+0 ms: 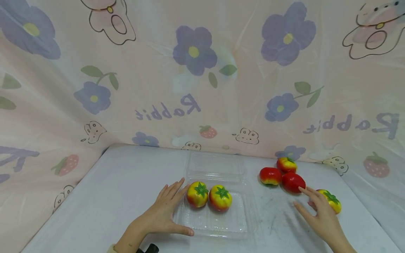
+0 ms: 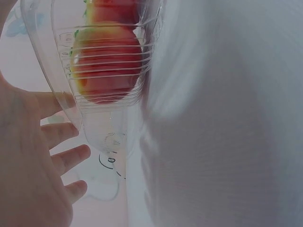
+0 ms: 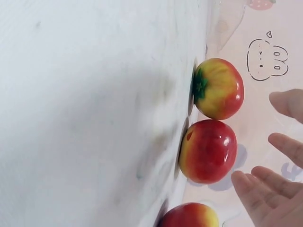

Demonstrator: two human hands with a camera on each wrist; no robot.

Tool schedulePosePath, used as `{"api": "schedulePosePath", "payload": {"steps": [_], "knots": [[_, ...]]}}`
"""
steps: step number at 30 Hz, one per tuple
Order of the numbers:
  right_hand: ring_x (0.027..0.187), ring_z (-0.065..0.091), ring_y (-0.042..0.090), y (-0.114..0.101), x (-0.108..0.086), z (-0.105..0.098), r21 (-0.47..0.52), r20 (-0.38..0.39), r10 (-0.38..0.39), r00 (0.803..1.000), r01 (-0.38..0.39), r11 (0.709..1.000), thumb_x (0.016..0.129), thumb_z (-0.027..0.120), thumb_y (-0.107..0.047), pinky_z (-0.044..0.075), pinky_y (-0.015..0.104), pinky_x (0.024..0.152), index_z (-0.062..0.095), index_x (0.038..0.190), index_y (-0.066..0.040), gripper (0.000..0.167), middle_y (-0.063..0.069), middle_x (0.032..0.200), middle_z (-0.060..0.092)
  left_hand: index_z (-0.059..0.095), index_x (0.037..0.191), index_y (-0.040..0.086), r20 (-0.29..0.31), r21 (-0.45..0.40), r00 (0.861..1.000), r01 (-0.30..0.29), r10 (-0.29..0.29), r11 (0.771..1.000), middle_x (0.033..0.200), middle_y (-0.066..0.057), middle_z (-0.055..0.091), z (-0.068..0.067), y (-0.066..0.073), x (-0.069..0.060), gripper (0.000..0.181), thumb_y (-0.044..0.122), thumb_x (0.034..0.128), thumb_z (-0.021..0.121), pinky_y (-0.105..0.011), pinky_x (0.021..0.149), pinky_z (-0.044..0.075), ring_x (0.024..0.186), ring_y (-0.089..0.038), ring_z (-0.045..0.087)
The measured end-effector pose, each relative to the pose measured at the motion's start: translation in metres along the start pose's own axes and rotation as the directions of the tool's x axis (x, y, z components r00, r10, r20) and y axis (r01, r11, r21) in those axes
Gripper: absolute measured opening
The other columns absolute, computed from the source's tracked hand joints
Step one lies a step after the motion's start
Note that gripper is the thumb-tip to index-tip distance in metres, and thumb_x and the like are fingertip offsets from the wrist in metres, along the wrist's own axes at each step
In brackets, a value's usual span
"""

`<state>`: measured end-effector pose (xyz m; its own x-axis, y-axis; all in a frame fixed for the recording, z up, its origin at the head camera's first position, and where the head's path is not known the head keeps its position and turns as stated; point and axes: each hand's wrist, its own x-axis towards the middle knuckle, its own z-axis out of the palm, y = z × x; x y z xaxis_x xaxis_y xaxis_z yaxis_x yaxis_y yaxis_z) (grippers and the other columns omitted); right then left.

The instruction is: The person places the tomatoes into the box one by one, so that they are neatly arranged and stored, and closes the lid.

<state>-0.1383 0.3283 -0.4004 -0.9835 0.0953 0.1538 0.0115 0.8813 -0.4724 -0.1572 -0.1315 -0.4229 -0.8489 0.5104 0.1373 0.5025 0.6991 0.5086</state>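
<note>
A clear plastic clamshell box [image 1: 235, 223] lies with its lid folded back, holding two yellow-red toy tomatoes with green leaf tops, a left one [image 1: 197, 197] and a right one [image 1: 221, 202]. My left hand [image 1: 164, 212] spreads its fingers along the box's left side; in the left wrist view they lie by the clear rim [image 2: 42, 61]. Over on the right, my right hand [image 1: 324, 218] hangs above the table, fingers apart, its fingertips close to a red toy tomato [image 1: 292, 181]. Whether they touch it I cannot tell. The right wrist view shows the hand's fingers [image 3: 255, 194] holding nothing.
Beside that red one sit another red toy tomato [image 1: 270, 176] and a red-yellow one [image 1: 286, 163] behind. A further yellow toy tomato [image 1: 333, 203] is partly hidden by the right hand. A printed curtain [image 1: 227, 105] hangs behind the white table [image 1: 104, 203].
</note>
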Motion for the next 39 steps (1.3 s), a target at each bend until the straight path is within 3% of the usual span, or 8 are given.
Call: {"api": "schedulePosePath", "payload": {"steps": [6,13,18,30,39], "knots": [[0.109,0.048,0.049,0.007,-0.002,0.0,-0.035,-0.075,-0.053,0.996,0.05,0.998,0.089,0.069,-0.031,0.048,0.056,0.083,0.05,0.133,0.003,0.059,0.037,0.134,0.038,0.024,0.153,0.018,0.003,-0.001,1.0,0.001,-0.001,1.0,0.162,-0.009,0.011,0.0,0.0,0.0,0.122,0.081,0.0583,0.067,-0.062,0.116,0.005,0.147,-0.037,0.015],[0.117,0.034,0.055,0.015,-0.001,-0.006,-0.041,-0.095,-0.037,0.995,0.033,0.999,0.089,0.068,-0.028,0.037,0.076,0.081,0.049,0.132,0.003,0.056,0.037,0.135,0.035,0.024,0.153,0.017,-0.004,0.012,1.0,-0.006,0.006,1.0,0.162,-0.009,0.011,0.0,0.0,0.0,0.122,0.081,0.0584,0.067,-0.062,0.116,0.006,0.146,-0.037,0.015],[0.114,0.035,0.055,0.02,-0.002,-0.007,-0.045,-0.144,-0.069,0.987,0.063,0.997,0.089,0.069,-0.023,0.036,0.077,0.08,0.053,0.129,0.003,0.05,0.037,0.133,0.037,0.024,0.153,0.017,-0.007,0.02,1.0,-0.01,0.01,1.0,0.162,-0.01,0.012,0.001,0.001,0.0,0.122,0.081,0.0587,0.067,-0.062,0.116,0.006,0.146,-0.037,0.017],[0.115,0.033,0.056,0.029,0.002,-0.015,-0.048,-0.13,-0.014,0.991,0.008,0.999,0.092,0.064,-0.023,0.037,0.076,0.082,0.051,0.13,0.004,0.049,0.04,0.134,0.033,0.026,0.153,0.015,-0.01,0.018,1.0,-0.017,0.017,1.0,0.161,-0.013,0.013,0.002,-0.001,0.001,0.12,0.079,0.0599,0.068,-0.064,0.115,0.007,0.145,-0.039,0.017],[0.118,0.027,0.056,0.041,0.009,-0.021,-0.046,-0.035,0.073,0.997,-0.075,0.996,0.095,0.058,-0.038,0.039,0.074,0.083,0.044,0.136,0.005,0.061,0.04,0.138,0.024,0.026,0.153,0.015,-0.003,0.015,1.0,-0.009,0.01,1.0,0.161,-0.012,0.013,0.001,0.0,0.001,0.12,0.079,0.06,0.068,-0.065,0.115,0.007,0.145,-0.039,0.017]]}}
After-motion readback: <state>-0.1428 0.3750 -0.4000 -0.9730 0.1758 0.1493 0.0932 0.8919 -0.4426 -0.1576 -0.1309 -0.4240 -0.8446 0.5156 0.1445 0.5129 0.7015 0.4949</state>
